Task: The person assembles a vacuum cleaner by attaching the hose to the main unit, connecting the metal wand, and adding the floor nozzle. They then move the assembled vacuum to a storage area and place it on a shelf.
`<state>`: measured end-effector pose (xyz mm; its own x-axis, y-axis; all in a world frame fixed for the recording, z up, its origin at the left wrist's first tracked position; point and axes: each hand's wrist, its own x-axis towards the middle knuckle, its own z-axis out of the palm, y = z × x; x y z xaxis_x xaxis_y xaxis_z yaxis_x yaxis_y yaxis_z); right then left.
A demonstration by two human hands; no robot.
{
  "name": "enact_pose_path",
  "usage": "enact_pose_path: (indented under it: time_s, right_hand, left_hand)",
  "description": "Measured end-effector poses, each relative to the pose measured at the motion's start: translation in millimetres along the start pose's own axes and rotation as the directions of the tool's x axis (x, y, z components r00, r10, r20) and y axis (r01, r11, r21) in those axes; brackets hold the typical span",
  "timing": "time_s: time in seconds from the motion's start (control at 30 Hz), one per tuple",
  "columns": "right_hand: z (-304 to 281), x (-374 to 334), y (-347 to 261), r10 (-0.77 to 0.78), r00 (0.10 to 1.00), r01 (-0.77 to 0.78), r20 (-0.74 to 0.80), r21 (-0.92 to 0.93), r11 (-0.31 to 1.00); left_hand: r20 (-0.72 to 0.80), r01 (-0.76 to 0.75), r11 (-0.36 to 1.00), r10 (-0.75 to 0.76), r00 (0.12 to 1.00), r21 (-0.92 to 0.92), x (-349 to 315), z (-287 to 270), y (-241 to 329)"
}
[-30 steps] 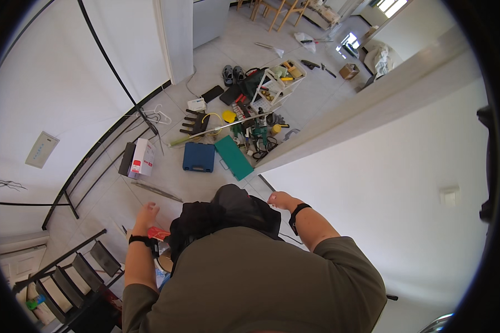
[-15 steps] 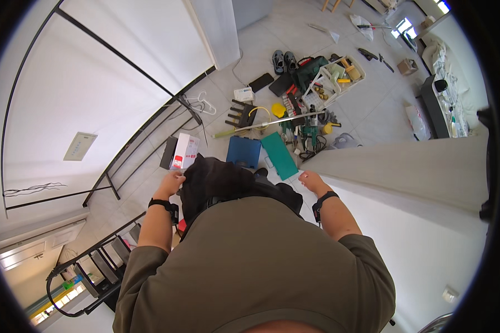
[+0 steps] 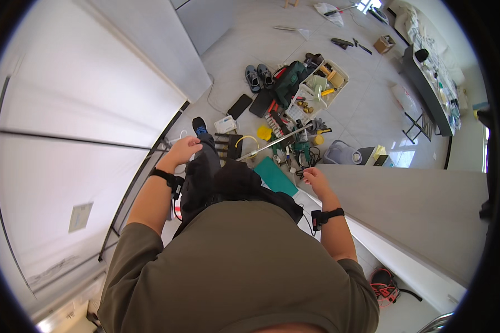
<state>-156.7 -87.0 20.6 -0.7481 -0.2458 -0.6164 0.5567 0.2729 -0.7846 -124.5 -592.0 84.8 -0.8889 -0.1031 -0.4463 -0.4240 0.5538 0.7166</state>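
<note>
Left hand [image 3: 184, 151] loosely curled, nothing visible in it; right hand [image 3: 315, 181] likewise, near black cable [image 3: 315, 157]. Pole [image 3: 275, 142] lies across scattered tools ahead. Careless step by shoe [image 3: 199, 126] could roll pole, cause stumble.

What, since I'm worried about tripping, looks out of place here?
A long pole lies slantwise across the jumbled tools, and a pair of shoes sits beside the green bag, odd among work gear. I see no spill.
</note>
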Motion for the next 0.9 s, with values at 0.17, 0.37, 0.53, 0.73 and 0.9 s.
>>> enact_pose_path:
  time_s: [0.17, 0.37, 0.53, 0.73, 0.9]
  right_hand:
    - [34, 58, -103, -0.047, 0.98, 0.033, -0.192, -0.075, 0.997]
    - [115, 131, -229, 0.072, 0.935, -0.111, -0.348, -0.095, 0.989]
    - [139, 146, -305, 0.114, 0.896, -0.113, -0.43, 0.027, 0.993]
    - [137, 165, -337, 0.145, 0.835, -0.16, -0.531, 0.017, 0.987]
    - [107, 210, -346, 0.101, 0.878, -0.062, -0.467, 0.098, 0.993]
  left_hand:
    - [0.234, -0.137, 0.989, 0.148, 0.961, -0.06, 162, -49, 34]
    - [0.367, -0.14, 0.989, 0.146, 0.919, -0.044, 301, -122, 31]
    - [0.454, -0.081, 0.996, 0.062, 0.889, 0.022, 370, -161, 35]
    - [0.555, -0.022, 0.999, 0.036, 0.831, -0.032, 450, -155, 59]
    - [0.56, -0.117, 0.993, 0.085, 0.824, 0.021, 512, -157, 104]
